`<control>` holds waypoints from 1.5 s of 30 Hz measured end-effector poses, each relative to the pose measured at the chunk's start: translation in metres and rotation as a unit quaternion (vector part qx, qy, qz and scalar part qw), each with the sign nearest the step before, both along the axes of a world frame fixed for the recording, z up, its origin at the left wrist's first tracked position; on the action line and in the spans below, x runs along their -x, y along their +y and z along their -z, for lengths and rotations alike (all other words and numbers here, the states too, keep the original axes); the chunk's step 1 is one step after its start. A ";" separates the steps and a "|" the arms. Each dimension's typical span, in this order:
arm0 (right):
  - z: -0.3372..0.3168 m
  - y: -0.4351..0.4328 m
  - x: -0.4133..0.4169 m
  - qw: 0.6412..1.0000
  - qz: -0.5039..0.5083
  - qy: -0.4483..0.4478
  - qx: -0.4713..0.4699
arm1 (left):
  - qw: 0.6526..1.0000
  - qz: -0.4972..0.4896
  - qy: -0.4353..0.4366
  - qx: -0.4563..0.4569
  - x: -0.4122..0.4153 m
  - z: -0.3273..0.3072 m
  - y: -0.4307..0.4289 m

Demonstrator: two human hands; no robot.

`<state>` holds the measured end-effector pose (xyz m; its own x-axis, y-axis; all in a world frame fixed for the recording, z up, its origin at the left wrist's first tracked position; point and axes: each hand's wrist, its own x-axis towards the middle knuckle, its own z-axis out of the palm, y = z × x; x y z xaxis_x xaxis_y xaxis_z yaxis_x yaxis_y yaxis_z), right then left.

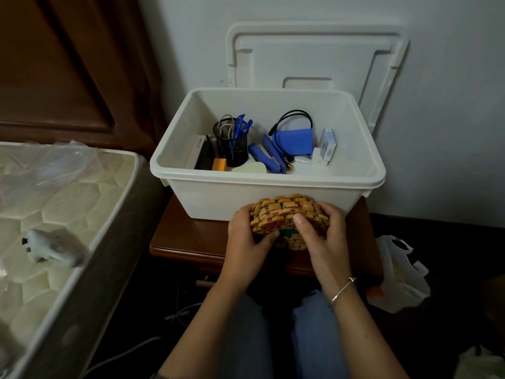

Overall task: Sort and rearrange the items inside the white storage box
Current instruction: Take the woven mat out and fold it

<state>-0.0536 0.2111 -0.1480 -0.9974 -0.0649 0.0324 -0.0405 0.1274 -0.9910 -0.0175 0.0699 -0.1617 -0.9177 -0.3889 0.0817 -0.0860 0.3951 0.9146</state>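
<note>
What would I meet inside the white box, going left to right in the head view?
Flat dark case standing on edge → black mesh pen cup → blue stapler → blue pouch with black cord → small white carton.

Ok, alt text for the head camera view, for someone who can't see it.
A left hand and right hand grip a bundle of yellow wooden tiles before a white storage box on a nightstand. Inside sit a pen cup and blue pouch; its lid leans behind.
</note>
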 end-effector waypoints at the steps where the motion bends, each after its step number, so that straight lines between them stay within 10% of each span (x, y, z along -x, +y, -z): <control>1: -0.003 -0.006 -0.001 1.000 0.029 -0.003 -0.011 | 1.000 0.001 0.002 0.012 0.000 -0.001 0.001; 17: 0.012 -0.012 0.010 0.965 0.203 -0.069 0.149 | 1.000 -0.002 0.006 -0.014 -0.003 -0.007 0.002; 45: 0.021 -0.014 0.006 0.994 0.055 0.024 0.089 | 0.991 -0.081 -0.054 -0.090 0.000 -0.027 0.021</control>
